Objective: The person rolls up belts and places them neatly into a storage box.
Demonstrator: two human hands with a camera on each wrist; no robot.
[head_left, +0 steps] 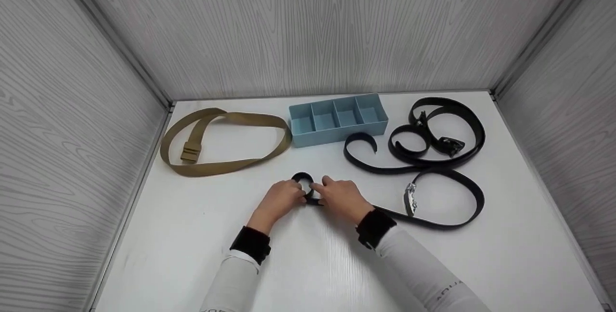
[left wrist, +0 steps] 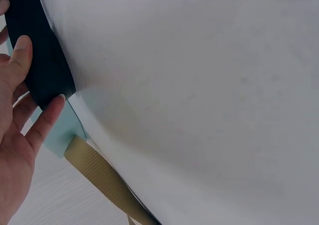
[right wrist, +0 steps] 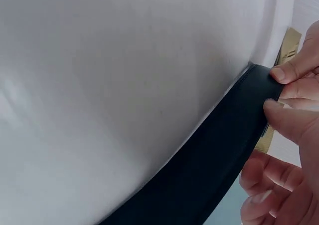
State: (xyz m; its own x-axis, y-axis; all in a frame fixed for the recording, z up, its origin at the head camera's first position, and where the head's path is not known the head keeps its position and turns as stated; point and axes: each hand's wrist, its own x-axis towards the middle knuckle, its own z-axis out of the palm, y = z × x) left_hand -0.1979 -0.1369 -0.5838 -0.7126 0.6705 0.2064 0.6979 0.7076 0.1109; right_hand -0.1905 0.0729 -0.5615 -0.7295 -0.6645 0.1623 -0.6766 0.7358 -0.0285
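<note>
A black belt (head_left: pixel 433 226) runs from a silver buckle (head_left: pixel 410 200) on the right to a small rolled end (head_left: pixel 302 175) between my two hands. My left hand (head_left: pixel 283 196) pinches the left side of this roll. On the roll's right side, my right hand (head_left: pixel 344 199) holds the strap. In the left wrist view, the belt's dark band (left wrist: pixel 42 55) stands on edge with the left fingers against it. The right wrist view has the right thumb (right wrist: pixel 286 117) pressed to the belt's face (right wrist: pixel 209 140), its other fingers curled at the edge.
A light-blue tray (head_left: pixel 320 137) with several compartments stands at the back. Left of it lies a tan webbing belt (head_left: pixel 226 167) in a wide loop. More black belt (head_left: pixel 474 126) lies coiled at the back right. Grey panels (head_left: pixel 317 28) enclose the white table (head_left: pixel 168 254).
</note>
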